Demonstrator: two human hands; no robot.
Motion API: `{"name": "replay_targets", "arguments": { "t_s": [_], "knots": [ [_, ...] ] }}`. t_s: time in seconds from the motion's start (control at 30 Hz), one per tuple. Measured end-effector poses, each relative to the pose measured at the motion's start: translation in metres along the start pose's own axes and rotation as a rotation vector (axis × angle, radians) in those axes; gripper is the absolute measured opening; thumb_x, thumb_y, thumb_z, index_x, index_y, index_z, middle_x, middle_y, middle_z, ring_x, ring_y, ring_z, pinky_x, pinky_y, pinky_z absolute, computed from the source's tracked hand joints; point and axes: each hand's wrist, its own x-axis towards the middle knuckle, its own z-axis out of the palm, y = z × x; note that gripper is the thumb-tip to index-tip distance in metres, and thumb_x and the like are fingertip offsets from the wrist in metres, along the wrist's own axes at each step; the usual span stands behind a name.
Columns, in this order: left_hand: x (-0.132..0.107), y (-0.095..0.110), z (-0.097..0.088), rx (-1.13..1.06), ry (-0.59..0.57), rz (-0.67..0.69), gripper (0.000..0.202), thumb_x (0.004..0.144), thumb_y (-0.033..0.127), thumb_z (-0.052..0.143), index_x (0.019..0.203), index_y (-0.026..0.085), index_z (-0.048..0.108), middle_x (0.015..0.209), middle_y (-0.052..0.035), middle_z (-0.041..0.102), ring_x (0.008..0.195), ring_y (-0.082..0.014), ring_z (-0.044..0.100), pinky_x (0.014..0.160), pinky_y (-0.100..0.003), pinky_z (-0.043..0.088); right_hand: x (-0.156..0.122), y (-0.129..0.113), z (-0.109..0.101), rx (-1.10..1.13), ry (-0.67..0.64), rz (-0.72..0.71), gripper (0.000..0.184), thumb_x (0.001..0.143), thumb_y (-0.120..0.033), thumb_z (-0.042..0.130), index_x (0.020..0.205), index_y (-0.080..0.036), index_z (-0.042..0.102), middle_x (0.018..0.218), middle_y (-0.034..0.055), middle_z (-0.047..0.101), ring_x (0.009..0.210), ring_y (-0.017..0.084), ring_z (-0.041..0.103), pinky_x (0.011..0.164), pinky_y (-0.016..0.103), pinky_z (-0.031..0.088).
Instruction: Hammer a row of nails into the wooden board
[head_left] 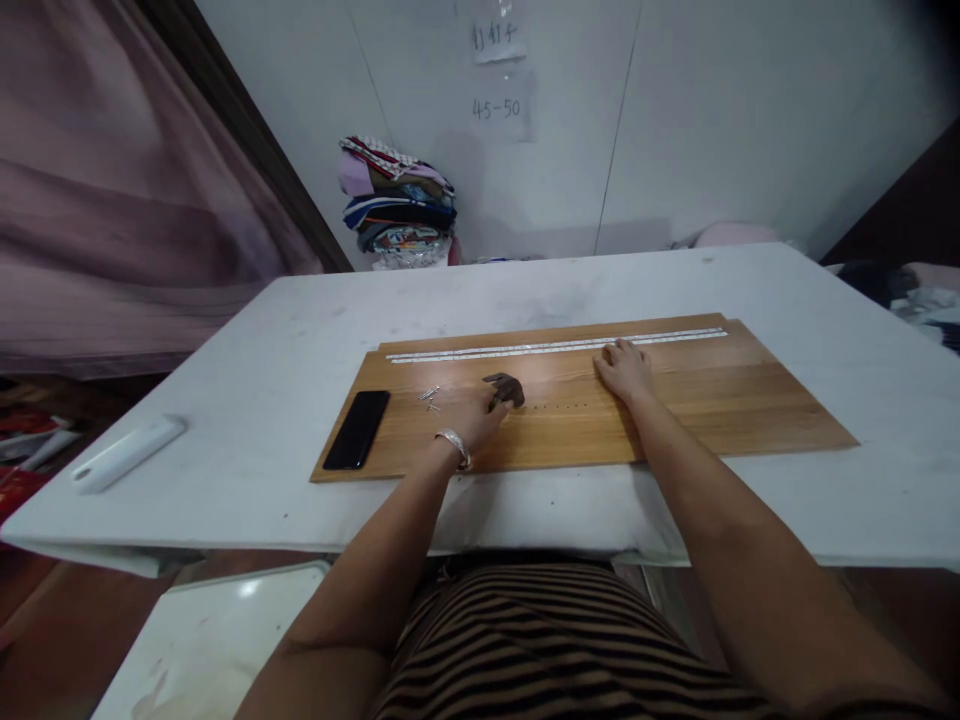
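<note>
My left hand (477,420), with a silver bangle at the wrist, is closed round a claw hammer (508,388) low over the wooden board (757,400). The hammer's dark head shows past my fingers, while its handle is mostly hidden. My right hand (627,372) rests on the board, fingers spread at the near edge of two long white marked strips (517,350). Between my hands runs a row of small dark dots (555,406); whether they are holes or nail heads I cannot tell. Several loose nails (430,394) lie left of the hammer.
A black phone (357,430) lies on the board's left end. Farther left, a white handle-like object (129,454) is on the white table (247,400). Folded clothes (399,200) are stacked behind the table, by the wall. Below the front edge stands a white surface (217,620).
</note>
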Motion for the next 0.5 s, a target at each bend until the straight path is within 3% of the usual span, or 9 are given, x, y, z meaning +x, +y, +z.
{"name": "replay_targets", "arguments": {
  "t_s": [0.23, 0.4, 0.5],
  "knots": [
    [0.001, 0.018, -0.011, -0.438, 0.066, -0.215, 0.025, 0.1, 0.041, 0.063, 0.085, 0.022, 0.059, 0.061, 0.0056, 0.055, 0.042, -0.0095, 0.043, 0.044, -0.024, 0.034, 0.001, 0.005, 0.005, 0.028, 0.038, -0.011, 0.044, 0.103, -0.041, 0.046, 0.126, -0.018, 0.076, 0.149, 0.0209, 0.065, 0.142, 0.037, 0.05, 0.119, 0.054, 0.036],
    [0.008, 0.036, -0.028, -0.643, 0.091, -0.245, 0.038, 0.101, 0.04, 0.067, 0.074, 0.022, 0.05, 0.059, 0.0053, 0.053, 0.04, -0.0076, 0.043, 0.042, -0.023, 0.034, 0.003, 0.009, 0.005, 0.108, 0.045, 0.017, 0.042, 0.1, -0.04, 0.052, 0.125, -0.018, 0.077, 0.153, 0.0204, 0.064, 0.146, 0.037, 0.051, 0.124, 0.057, 0.034],
    [0.017, 0.041, -0.036, -0.752, 0.117, -0.242, 0.035, 0.101, 0.042, 0.07, 0.078, 0.021, 0.054, 0.066, 0.0037, 0.057, 0.042, -0.0078, 0.046, 0.043, -0.023, 0.037, 0.007, 0.013, -0.002, 0.286, 0.048, 0.07, 0.041, 0.095, -0.04, 0.06, 0.127, -0.021, 0.078, 0.148, 0.0171, 0.069, 0.145, 0.035, 0.053, 0.126, 0.058, 0.034]
  ]
}}
